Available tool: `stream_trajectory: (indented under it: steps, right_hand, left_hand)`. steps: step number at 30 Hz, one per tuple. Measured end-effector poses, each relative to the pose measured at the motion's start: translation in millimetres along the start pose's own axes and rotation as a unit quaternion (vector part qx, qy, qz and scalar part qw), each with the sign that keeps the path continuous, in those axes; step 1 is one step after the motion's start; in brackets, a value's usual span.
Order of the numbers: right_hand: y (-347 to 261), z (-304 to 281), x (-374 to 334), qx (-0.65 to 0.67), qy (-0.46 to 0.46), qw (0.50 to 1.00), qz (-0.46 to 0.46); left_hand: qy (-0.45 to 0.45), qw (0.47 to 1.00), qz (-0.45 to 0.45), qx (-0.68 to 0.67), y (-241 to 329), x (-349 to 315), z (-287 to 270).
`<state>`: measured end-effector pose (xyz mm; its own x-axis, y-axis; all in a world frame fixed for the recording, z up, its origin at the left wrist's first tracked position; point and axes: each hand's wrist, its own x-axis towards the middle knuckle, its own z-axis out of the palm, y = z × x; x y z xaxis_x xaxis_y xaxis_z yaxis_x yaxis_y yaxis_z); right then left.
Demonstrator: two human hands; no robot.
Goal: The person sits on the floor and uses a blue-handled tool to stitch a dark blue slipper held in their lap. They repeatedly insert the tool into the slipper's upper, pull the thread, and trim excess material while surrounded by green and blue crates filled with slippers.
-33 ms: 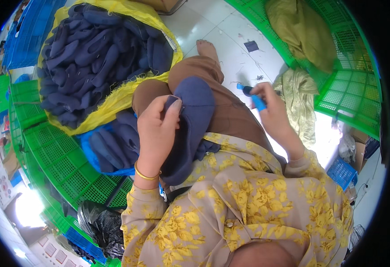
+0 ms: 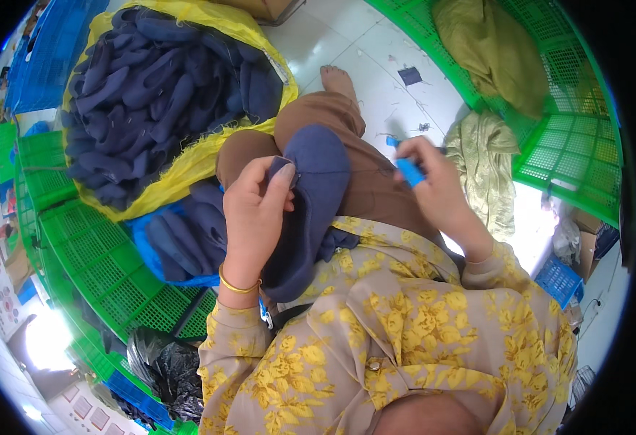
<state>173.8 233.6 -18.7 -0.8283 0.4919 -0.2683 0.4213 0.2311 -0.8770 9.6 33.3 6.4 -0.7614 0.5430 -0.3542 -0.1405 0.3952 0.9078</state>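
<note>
A navy fabric slipper (image 2: 319,163) lies across my lap, its rounded toe end pointing away from me and its opening toward my left hand (image 2: 254,210). My left thumb and fingers pinch the edge of that opening. Off to the right, apart from the slipper, is my right hand (image 2: 437,177), raised with its fingers curled together. Bright blue bands or pieces (image 2: 410,172) show at its fingers. Whatever it grips there is too small and blurred to name.
A yellow sack (image 2: 285,54) full of navy slippers (image 2: 144,94) stands at the far left. More navy pieces lie in a blue bag (image 2: 151,264) beside my thigh. Green crates (image 2: 107,254) line the left; a green crate (image 2: 560,156) and olive cloth (image 2: 492,54) are at right.
My right hand has shifted slightly left, toward the slipper, and turned a little; the dark piece at its fingers no longer shows clearly. My left hand and the slipper have hardly moved.
</note>
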Motion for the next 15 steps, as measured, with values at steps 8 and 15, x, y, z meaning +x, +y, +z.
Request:
stream_trajectory:
  steps: [8,15]
  right_hand:
    - [-48.7,44.1,25.9,-0.006,-0.135,0.98,-0.144]
    - [-68.5,33.8,31.1,-0.064,-0.207,0.973,-0.075]
  left_hand:
    - [0.002,0.989,-0.051,-0.138,-3.1,-1.6,-3.8]
    - [-0.002,0.987,-0.054,-0.152,-2.8,-2.2,-1.4]
